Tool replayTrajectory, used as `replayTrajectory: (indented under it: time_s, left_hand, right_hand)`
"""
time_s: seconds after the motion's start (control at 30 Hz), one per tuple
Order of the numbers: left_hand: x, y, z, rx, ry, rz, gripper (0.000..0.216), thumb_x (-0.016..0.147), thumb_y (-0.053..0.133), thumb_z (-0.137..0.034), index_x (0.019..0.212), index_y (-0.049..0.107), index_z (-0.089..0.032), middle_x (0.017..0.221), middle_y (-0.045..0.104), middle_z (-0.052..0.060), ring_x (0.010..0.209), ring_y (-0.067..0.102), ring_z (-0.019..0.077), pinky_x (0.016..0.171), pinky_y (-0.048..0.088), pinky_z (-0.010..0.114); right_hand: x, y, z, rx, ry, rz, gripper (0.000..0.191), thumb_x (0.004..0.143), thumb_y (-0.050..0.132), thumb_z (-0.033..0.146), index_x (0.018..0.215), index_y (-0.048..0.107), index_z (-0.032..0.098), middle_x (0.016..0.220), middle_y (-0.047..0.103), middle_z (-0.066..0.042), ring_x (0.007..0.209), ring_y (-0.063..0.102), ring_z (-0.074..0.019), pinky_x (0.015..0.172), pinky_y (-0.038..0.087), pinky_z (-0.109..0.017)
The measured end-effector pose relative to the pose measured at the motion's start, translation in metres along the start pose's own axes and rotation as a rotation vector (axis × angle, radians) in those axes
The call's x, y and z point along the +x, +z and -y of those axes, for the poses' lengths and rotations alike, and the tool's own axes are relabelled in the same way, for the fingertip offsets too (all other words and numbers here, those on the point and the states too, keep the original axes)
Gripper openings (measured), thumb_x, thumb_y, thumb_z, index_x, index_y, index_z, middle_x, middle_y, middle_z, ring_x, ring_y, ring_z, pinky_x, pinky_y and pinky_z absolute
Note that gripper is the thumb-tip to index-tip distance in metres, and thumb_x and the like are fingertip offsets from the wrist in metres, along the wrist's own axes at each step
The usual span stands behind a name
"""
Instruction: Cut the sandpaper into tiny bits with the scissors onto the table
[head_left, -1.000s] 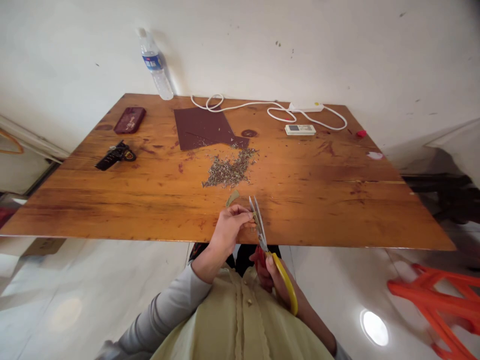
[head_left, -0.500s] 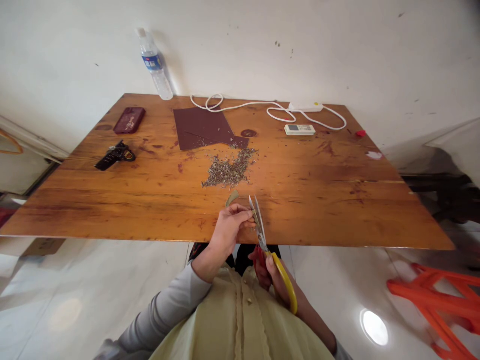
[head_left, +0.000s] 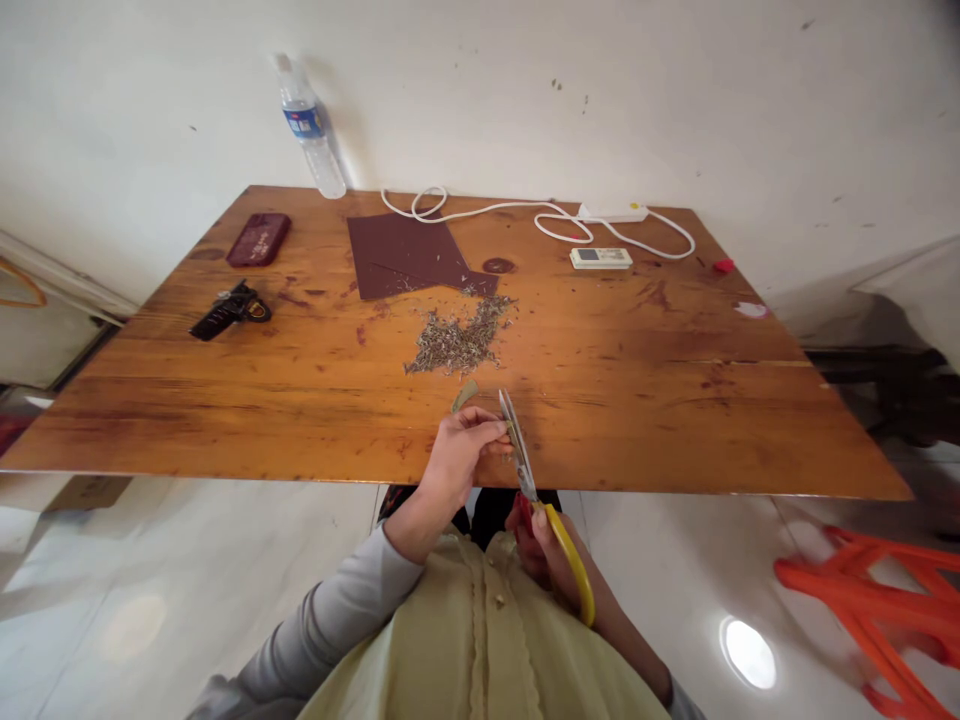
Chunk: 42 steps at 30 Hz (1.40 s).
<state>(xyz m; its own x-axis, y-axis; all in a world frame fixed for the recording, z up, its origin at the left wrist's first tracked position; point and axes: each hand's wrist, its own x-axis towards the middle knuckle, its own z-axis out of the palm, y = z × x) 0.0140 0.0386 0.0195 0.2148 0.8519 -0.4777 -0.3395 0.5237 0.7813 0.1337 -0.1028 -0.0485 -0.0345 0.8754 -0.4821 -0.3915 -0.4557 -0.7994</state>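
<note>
Near the table's front edge, my left hand (head_left: 459,450) pinches a thin olive-brown strip (head_left: 466,396); one end sticks out past the knuckles, the other reaches the scissor blades. My right hand (head_left: 546,550) is closed round the red and yellow handles of a pair of scissors (head_left: 525,460). The blades point away from me and are nearly together at the strip, just right of my left fingertips. A heap of fine brownish snippets (head_left: 457,342) lies on the wood beyond my hands. What the strip is made of I cannot tell.
Dark maroon sheets (head_left: 409,255) lie behind the heap. On the wooden table (head_left: 675,420) are a maroon phone-like case (head_left: 259,240), a black hair claw (head_left: 231,310), a plastic bottle (head_left: 311,130), a remote control (head_left: 601,259) and a white power strip with cord (head_left: 613,212). An orange stool (head_left: 877,590) stands right.
The scissor blades have drawn closer together on the strip, and the fingers of my right hand have tightened on the handles. My left hand has stayed almost still.
</note>
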Motion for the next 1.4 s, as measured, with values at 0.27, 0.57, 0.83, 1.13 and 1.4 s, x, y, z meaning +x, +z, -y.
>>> replayTrajectory:
  time_s: [0.27, 0.57, 0.83, 1.13, 1.4]
  left_hand:
    - [0.002, 0.001, 0.002, 0.01, -0.009, -0.013, 0.023, 0.059, 0.091, -0.019, 0.064, 0.068, -0.016, 0.066, 0.067, -0.001, 0.061, 0.065, 0.0124, 0.065, 0.059, 0.027]
    - [0.001, -0.002, 0.003, 0.023, 0.01, -0.009, 0.022, 0.058, 0.09, -0.021, 0.062, 0.069, -0.016, 0.067, 0.066, -0.001, 0.062, 0.064, 0.0124, 0.066, 0.06, 0.028]
    - [0.0, 0.0, 0.002, -0.027, 0.0, -0.011, 0.023, 0.055, 0.091, -0.021, 0.063, 0.071, -0.016, 0.066, 0.067, -0.001, 0.061, 0.066, 0.0124, 0.064, 0.06, 0.027]
    - [0.0, 0.0, 0.003, -0.004, 0.015, -0.021, 0.024, 0.05, 0.091, -0.024, 0.06, 0.071, -0.016, 0.066, 0.067, -0.001, 0.06, 0.065, 0.0119, 0.062, 0.059, 0.027]
    - [0.0, -0.001, 0.003, 0.015, 0.016, -0.012, 0.024, 0.051, 0.092, -0.025, 0.06, 0.071, -0.016, 0.067, 0.067, -0.001, 0.062, 0.065, 0.0124, 0.065, 0.06, 0.028]
  right_hand:
    - [0.006, -0.004, -0.006, 0.023, -0.019, 0.078, 0.081, 0.08, 0.067, 0.098, 0.099, 0.07, 0.019, 0.061, 0.031, 0.012, 0.049, 0.018, -0.0083, 0.045, 0.018, -0.024]
    - [0.001, -0.003, -0.008, 0.028, 0.028, 0.021, 0.076, 0.081, 0.069, 0.096, 0.089, 0.067, 0.021, 0.059, 0.026, 0.013, 0.049, 0.012, -0.0067, 0.043, 0.014, -0.023]
    - [0.001, 0.0, -0.003, 0.032, 0.004, 0.012, 0.076, 0.08, 0.071, 0.096, 0.089, 0.067, 0.02, 0.058, 0.027, 0.013, 0.049, 0.014, -0.0071, 0.043, 0.013, -0.023]
    - [0.005, -0.003, -0.009, 0.059, 0.002, 0.057, 0.079, 0.077, 0.073, 0.096, 0.095, 0.071, 0.019, 0.06, 0.03, 0.013, 0.049, 0.014, -0.0072, 0.044, 0.015, -0.022]
    - [0.005, -0.003, -0.011, 0.081, -0.003, 0.062, 0.076, 0.079, 0.072, 0.096, 0.091, 0.068, 0.021, 0.061, 0.03, 0.013, 0.049, 0.015, -0.0075, 0.044, 0.015, -0.023]
